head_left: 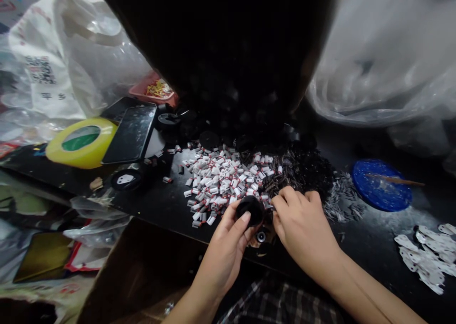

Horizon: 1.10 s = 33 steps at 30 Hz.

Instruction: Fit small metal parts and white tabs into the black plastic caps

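Observation:
My left hand [231, 236] grips a black round cup-shaped part [250, 211], its thumb laid over the rim. To its right, my right hand [297, 222] has its fingers curled and pinched together at the edge of a pile of small springs [274, 179]; whatever is between the fingertips is hidden. Just past the cup-shaped part lies a heap of small white cylinders [223, 176], many with red ends. Below the two hands, a small round part with a light ring [261, 237] sits near the table's front edge.
A phone [131, 134] leans beside a yellow tape roll [81, 142] on the left. Rightward lie black pieces [309, 172], grey pins [344, 198], a blue lid with a stick [381, 191] and white flat plates [425, 257]. A large dark shape [228, 43] overhangs the back.

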Available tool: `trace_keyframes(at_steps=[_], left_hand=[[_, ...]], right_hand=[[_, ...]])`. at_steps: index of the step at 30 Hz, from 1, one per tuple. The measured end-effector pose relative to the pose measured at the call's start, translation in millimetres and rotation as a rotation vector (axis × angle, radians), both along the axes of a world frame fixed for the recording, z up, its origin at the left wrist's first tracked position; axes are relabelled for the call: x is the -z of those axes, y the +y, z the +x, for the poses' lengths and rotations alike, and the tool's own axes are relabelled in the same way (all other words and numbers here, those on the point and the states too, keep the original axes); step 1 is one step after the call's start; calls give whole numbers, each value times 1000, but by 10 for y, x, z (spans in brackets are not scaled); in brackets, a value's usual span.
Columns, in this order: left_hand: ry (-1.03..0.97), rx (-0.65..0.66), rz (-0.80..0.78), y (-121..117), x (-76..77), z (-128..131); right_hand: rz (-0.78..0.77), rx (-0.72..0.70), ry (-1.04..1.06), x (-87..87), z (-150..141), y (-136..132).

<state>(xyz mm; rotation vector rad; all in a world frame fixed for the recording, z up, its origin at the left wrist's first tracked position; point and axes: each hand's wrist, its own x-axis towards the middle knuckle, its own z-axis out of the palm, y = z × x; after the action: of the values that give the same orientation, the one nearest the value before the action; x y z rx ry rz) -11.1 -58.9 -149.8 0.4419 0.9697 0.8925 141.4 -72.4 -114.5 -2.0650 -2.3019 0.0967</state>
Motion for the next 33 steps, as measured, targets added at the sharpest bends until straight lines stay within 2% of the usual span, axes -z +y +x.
trace_keyframes(at_steps=[10, 18, 24, 28, 33], left_hand=[[21, 24, 18, -40, 26, -34], [-43, 34, 10, -44, 12, 4], [-45, -29, 0, -61, 13, 37], [5, -7, -33, -74, -3, 24], [-1, 13, -25, -89, -24, 14]], right_hand=[[-70, -24, -12, -54, 27, -19], [148, 11, 259, 66, 171, -77], [49, 13, 129, 26, 119, -100], [-19, 9, 30, -14, 41, -35], [2, 47, 176, -41, 88, -100]])
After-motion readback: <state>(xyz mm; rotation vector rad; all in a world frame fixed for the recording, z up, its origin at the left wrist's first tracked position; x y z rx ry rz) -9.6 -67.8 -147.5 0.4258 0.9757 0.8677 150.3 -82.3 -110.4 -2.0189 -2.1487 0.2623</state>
